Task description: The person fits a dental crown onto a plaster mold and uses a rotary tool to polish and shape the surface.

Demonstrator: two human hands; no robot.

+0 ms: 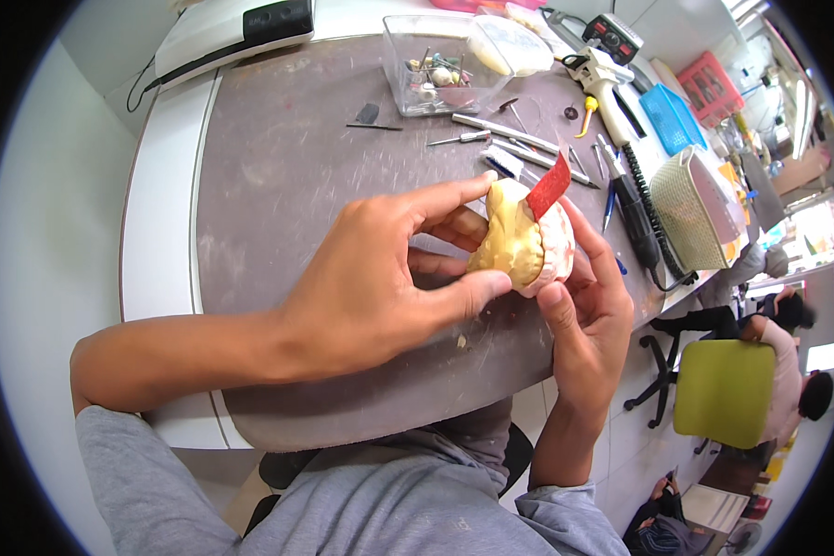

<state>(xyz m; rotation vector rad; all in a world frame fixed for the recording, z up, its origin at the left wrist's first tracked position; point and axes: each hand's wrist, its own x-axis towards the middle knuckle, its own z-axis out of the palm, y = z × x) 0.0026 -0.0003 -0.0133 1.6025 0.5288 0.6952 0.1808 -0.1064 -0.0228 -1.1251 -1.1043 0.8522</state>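
Observation:
Between my two hands, above the bench, is a pair of dental casts with their tooth rows together. My left hand (389, 255) grips the yellow dental cast (508, 236), thumb at its near side and fingers behind. My right hand (588, 310) is closed round the pinkish-white dental cast (554, 248), with the thumb at its lower edge. A strip of red articulating paper (549, 187) sticks out from between the casts at the far side. Its inner end is hidden.
A clear plastic box (435, 102) of small burs and tools stands behind my hands. Metal hand tools (510, 132) and a brush lie right of it. Farther right are a black handpiece (632, 208) with a coiled cord and a cream basket (686, 213). People sit beyond, near a green chair (725, 389).

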